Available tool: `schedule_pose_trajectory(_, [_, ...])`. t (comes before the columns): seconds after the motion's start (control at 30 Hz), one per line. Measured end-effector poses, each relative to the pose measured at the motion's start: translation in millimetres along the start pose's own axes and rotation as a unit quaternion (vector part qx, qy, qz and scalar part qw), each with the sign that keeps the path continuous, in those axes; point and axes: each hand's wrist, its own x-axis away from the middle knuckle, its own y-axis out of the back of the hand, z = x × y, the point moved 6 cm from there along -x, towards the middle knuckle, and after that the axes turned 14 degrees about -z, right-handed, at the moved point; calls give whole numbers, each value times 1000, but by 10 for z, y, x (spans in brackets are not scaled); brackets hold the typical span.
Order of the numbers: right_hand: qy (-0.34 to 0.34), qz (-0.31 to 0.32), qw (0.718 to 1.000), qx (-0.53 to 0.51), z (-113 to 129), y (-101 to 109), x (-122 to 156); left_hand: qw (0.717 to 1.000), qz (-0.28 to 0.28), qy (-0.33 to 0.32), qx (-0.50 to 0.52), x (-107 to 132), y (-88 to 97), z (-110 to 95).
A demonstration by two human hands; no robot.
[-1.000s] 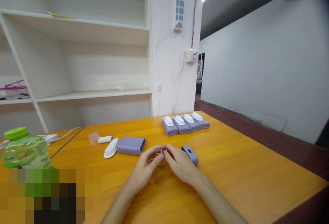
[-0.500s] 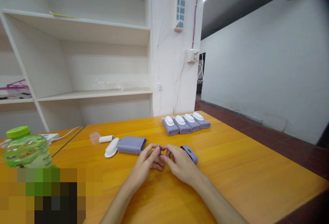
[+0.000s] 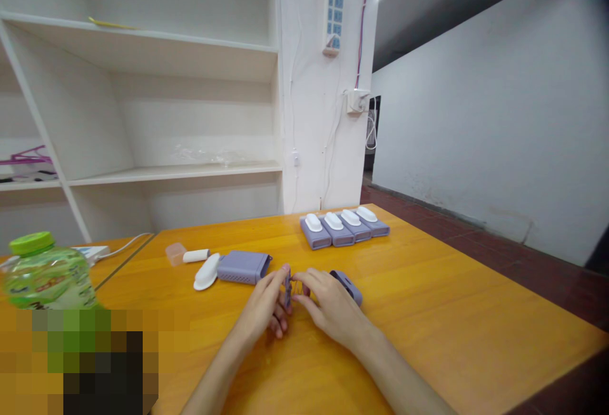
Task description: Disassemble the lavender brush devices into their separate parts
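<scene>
Head view: I see left hand [image 3: 265,299] pinching small purple piece [image 3: 288,287], located between hands; right hand [image 3: 333,301] curves fingers beside it, whether gripping I cannot tell; purple shell [image 3: 353,288] behind.

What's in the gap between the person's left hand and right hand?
The head view shows a small purple piece in the left hand and thin strands beside it, toward the right hand; the strands are too small to identify.

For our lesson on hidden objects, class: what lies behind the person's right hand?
Behind the right hand lies a purple casing piece with a dark opening. The hand covers its lower left part, which cannot be seen.
</scene>
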Motion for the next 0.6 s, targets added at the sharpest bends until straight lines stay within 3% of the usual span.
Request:
schedule_pose_trajectory(0.3, [40, 20, 999, 29, 83, -36, 14, 996, -23, 47, -70, 20, 50, 139])
schedule_pose_trajectory(0.6, [41, 11, 999, 28, 71, -18, -5, 973, -92, -32, -208, 42, 93, 43])
